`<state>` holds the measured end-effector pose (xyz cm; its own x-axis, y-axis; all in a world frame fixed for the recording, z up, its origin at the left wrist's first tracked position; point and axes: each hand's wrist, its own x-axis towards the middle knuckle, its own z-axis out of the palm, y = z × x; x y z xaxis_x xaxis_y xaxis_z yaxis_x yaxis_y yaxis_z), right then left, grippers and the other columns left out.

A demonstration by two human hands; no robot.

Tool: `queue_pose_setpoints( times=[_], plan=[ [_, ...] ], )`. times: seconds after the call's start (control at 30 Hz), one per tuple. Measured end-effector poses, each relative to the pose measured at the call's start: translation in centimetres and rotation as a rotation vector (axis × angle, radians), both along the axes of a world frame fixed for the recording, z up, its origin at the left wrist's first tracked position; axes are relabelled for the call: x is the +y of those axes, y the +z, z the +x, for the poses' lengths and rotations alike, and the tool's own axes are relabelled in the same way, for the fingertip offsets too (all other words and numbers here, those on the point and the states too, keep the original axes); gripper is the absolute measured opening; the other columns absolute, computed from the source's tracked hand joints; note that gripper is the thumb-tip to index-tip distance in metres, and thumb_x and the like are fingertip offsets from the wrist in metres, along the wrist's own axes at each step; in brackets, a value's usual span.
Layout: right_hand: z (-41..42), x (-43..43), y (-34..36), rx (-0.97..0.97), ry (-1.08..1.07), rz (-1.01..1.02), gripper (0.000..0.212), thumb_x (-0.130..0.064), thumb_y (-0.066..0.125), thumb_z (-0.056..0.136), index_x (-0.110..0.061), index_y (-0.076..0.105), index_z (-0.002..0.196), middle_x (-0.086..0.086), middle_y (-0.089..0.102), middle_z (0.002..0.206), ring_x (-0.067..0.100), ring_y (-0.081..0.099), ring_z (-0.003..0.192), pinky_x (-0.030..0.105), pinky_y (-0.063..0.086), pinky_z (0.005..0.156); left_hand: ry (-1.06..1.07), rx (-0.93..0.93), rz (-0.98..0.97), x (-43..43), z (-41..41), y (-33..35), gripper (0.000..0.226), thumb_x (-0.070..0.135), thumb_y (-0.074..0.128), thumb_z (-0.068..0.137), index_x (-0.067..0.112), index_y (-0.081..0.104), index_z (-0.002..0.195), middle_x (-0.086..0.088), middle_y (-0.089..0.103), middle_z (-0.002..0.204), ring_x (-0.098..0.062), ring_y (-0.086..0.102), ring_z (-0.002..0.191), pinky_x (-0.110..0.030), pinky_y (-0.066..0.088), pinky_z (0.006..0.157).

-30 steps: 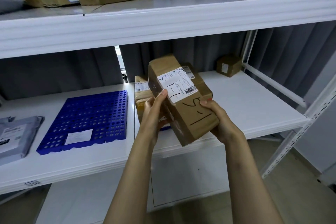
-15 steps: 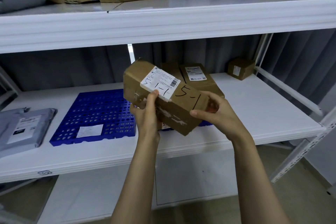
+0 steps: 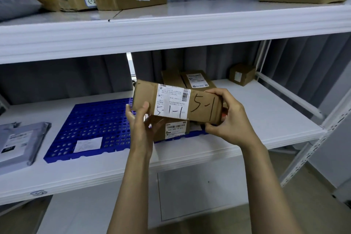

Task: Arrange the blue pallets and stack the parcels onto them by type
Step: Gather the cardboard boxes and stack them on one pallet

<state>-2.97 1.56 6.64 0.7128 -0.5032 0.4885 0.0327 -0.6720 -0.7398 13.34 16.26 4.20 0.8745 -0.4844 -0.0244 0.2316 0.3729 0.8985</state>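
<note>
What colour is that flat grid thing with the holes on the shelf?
The pallet is bright blue with a small white label on it, as the head view shows.

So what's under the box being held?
A labelled box lying on a blue pallet; the held box covers most of both, so anything else there is hidden.

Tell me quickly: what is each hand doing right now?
Left hand: grips the left end of the cardboard parcel marked 5-1.
Right hand: grips the same parcel's right end.
</note>
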Motion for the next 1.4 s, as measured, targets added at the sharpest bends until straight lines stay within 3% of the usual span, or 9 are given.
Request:
queue_pose_setpoints(
  times=[0.27,0.4,0.5,0.7,0.8,0.9,0.97,1.23,1.4],
  plan=[
    [0.7,-0.4,-0.7,-0.107,-0.112,0.035,0.081,0.001,0.074,0.069,-0.029,0.045,0.138,-0.009,0.029,0.153,0.005,0.03,0.138,0.034,0.044,0.104,-0.081,-0.138,0.047,0.9,0.4,-0.5,0.111,0.05,0.073,0.052,0.028,0.022,0.148,-0.007,0.052,0.131,-0.022,0.063,0.108,-0.04,0.058,0.082],
    [2.2,0.1,-1.6,-0.163,-0.315,0.167,0.075,0.001,0.068,0.078,-0.028,0.041,0.142,-0.007,0.041,0.145,0.012,0.039,0.133,0.04,0.045,0.106,-0.019,-0.243,0.134,0.4,-0.8,-0.6,0.098,0.042,0.078,0.06,0.025,0.028,0.143,0.002,0.05,0.125,-0.017,0.057,0.111,-0.026,0.053,0.076],
    [2.9,1.0,-1.7,-0.174,-0.454,0.353,0.053,-0.012,0.063,0.089,-0.024,0.046,0.138,-0.016,0.055,0.117,0.011,0.052,0.113,0.027,0.047,0.093,0.078,-0.333,0.182,-0.3,-1.7,-0.6,0.089,0.019,0.08,0.074,0.023,0.024,0.143,0.006,0.041,0.129,-0.009,0.05,0.111,-0.011,0.05,0.065],
    [3.2,1.6,-1.1,-0.139,-0.151,0.815,0.036,-0.045,0.053,0.094,-0.022,0.062,0.12,0.007,0.073,0.102,0.021,0.074,0.08,0.03,0.059,0.06,0.224,-0.556,0.248,-2.1,-4.4,-1.3,0.109,0.026,0.093,0.054,0.025,0.023,0.137,0.006,0.034,0.139,-0.003,0.043,0.123,-0.006,0.048,0.082],
    [3.4,1.2,-1.3,-0.182,-0.092,0.87,0.044,-0.051,0.061,0.087,-0.029,0.06,0.125,0.0,0.072,0.111,0.018,0.07,0.096,0.033,0.06,0.071,0.221,-0.661,0.273,-3.5,-5.8,-1.3,0.118,0.035,0.095,0.048,0.016,0.021,0.139,0.002,0.034,0.138,-0.004,0.042,0.126,-0.016,0.048,0.095],
    [3.2,-0.7,-1.4,-0.197,-0.062,0.951,0.046,-0.053,0.065,0.082,-0.029,0.062,0.121,-0.002,0.073,0.11,0.019,0.069,0.103,0.042,0.056,0.089,0.127,-0.74,0.32,-4.9,-6.8,-0.9,0.113,0.026,0.094,0.053,0.008,0.022,0.137,0.006,0.033,0.131,0.014,0.039,0.116,0.001,0.037,0.089],
    [2.9,-2.6,-1.1,-0.217,-0.143,0.981,0.048,-0.051,0.068,0.078,-0.023,0.064,0.118,0.001,0.074,0.104,0.022,0.07,0.099,0.042,0.057,0.086,0.02,-0.757,0.36,-6.2,-7.0,-0.7,0.105,0.029,0.091,0.059,0.014,0.021,0.135,0.006,0.034,0.133,0.008,0.039,0.114,0.006,0.033,0.084],
    [4.8,-11.6,-0.1,-0.243,-0.329,0.916,0.037,-0.043,0.067,0.082,-0.015,0.066,0.106,0.006,0.073,0.096,0.02,0.07,0.091,0.037,0.057,0.085,-0.098,-0.75,0.455,-12.8,-5.3,-0.2,0.072,0.032,0.076,0.08,0.019,0.03,0.133,0.0,0.05,0.133,-0.009,0.048,0.121,-0.026,0.047,0.098],
    [8.2,-14.9,-0.9,-0.134,-0.298,0.827,0.034,-0.049,0.063,0.082,-0.02,0.061,0.099,0.007,0.069,0.103,0.021,0.065,0.096,0.043,0.053,0.092,-0.076,-0.723,0.565,-15.1,-2.6,0.8,0.051,0.021,0.068,0.087,0.016,0.035,0.125,-0.005,0.053,0.131,-0.018,0.051,0.122,-0.03,0.047,0.098]
  ],
)
